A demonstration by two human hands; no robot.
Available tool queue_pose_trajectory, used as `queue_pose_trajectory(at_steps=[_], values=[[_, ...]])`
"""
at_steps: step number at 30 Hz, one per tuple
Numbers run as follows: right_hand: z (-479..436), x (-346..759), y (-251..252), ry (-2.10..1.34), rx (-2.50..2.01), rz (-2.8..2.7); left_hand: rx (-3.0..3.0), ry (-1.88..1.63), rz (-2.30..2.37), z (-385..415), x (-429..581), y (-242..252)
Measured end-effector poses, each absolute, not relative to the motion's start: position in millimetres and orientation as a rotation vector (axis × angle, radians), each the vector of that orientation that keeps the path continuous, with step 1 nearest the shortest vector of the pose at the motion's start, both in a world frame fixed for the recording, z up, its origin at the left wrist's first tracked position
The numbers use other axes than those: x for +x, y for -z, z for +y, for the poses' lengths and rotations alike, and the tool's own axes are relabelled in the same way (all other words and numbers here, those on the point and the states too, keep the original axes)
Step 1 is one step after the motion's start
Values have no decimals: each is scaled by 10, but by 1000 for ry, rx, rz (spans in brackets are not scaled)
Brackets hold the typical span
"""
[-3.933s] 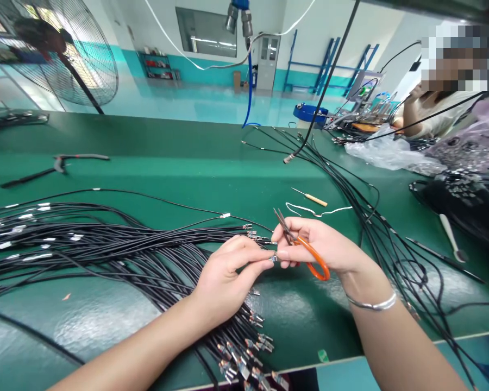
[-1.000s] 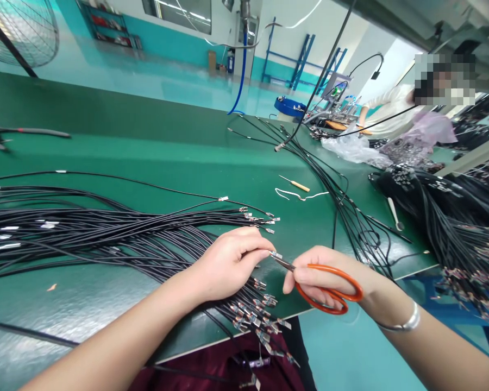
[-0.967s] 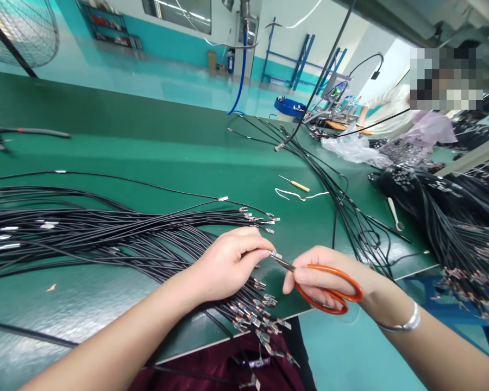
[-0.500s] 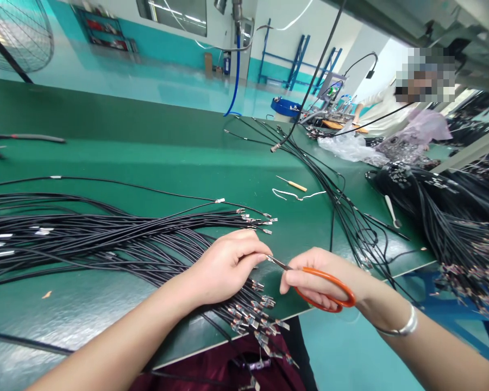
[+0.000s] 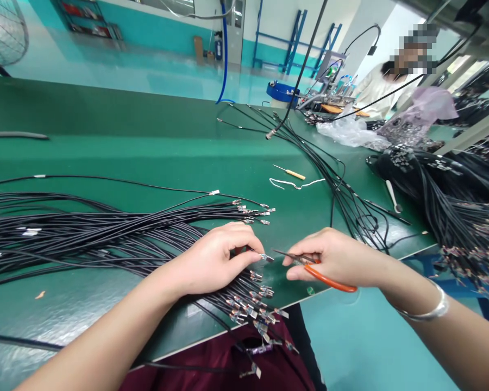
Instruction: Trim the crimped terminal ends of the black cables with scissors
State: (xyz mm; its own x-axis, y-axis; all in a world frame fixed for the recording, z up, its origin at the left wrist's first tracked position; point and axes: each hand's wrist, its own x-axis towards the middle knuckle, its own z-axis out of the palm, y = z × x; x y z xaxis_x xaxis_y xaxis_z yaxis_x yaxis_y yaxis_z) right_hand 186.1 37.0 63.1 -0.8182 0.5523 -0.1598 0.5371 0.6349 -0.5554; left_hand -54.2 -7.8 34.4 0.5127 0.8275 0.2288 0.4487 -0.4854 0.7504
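My left hand (image 5: 220, 258) pinches a black cable just behind its metal-ended tip (image 5: 267, 257), which pokes out past the thumb and finger. To its right, my right hand (image 5: 330, 255) grips scissors with orange handles (image 5: 330, 278); their blades (image 5: 287, 253) point left, a short gap from the cable tip. Beneath my left hand lies a thick bundle of black cables (image 5: 106, 222), many with white tags. Several metal connector ends (image 5: 248, 309) fan out below that hand, over the table's front edge.
Right of centre on the green table (image 5: 146, 146) lie an awl (image 5: 294, 174), a white tie (image 5: 297, 185) and loose cables (image 5: 330, 174). A big cable pile (image 5: 444, 201) and white-handled tool (image 5: 392, 195) are at the right. A person (image 5: 391, 81) sits beyond plastic bags (image 5: 350, 133).
The scissors have drawn back from the cable tip and turned in my right hand, which has shifted its grip. The cable tip now shows clear of the blades. The whole view has shifted slightly.
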Motion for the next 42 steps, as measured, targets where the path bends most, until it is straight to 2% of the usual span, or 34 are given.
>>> queue_pose_trajectory(at_steps=[17, 42], values=[[308, 1819, -590, -735, -758, -2901, 2140, -753, 1029, -62, -522, -345], [251, 1839, -594, -485, -849, -2982, 2192, -790, 1064, -75, -507, -336]])
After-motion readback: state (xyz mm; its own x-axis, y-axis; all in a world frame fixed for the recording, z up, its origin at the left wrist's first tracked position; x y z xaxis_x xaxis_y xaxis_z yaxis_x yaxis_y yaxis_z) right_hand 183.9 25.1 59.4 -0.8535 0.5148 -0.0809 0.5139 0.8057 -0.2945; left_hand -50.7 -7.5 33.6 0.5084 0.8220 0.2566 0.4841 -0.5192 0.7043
